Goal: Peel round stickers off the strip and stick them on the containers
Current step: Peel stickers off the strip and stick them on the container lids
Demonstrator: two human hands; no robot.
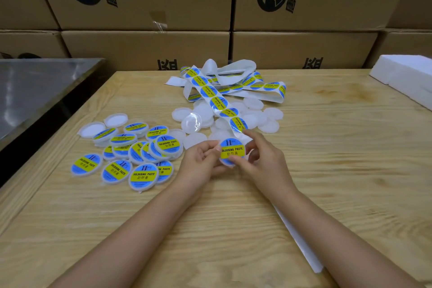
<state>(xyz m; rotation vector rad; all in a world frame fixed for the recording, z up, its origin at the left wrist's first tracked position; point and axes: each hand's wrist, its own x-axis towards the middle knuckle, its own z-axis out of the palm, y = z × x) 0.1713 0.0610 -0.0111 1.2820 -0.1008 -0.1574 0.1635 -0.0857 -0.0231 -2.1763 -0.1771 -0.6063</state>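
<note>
wood table [327, 170], labelled containers [131, 154], blank lids [233, 119], sticker strip [224, 91]

We get a bright, even picture, lit softly from above, so only faint shadows fall on the bench [339, 170]. Glare streaks the steel top [35, 91] at left and glints off the glossy stickers [218, 103]. Straight lines bow toward the edges, and the top right corner smears into blur.
</note>
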